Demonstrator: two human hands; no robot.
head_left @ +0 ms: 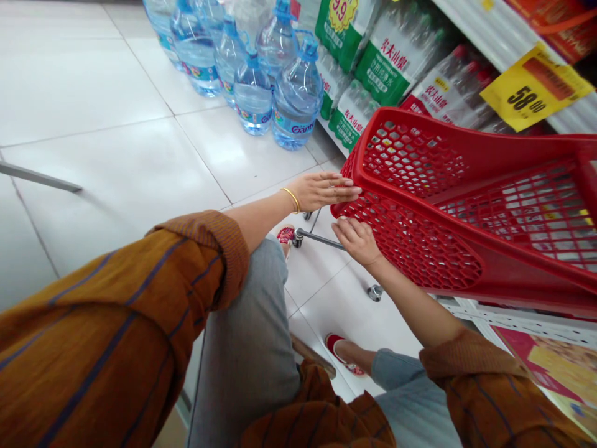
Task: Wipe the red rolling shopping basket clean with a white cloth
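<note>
A red plastic shopping cart [422,205] with meshed walls stands in front of me on the right. My left hand [329,191], with a gold bracelet at the wrist, lies flat with fingers stretched out against the near end corner of its basket. Just below, my right hand [358,241] rests by the lower edge of the same end. Its fingers are slightly bent and apart, not wrapped round anything visible. Whether its palm touches the basket is hard to tell. Inside the cart's basket no goods can be made out.
Large blue-capped water bottles [293,93] stand on the tiled floor [116,162] ahead. Wrapped water packs [385,59] fill the shelf beside the cart, under a yellow price tag [534,87]. A metal cart frame bar [321,239] and a caster [374,292] sit near my feet.
</note>
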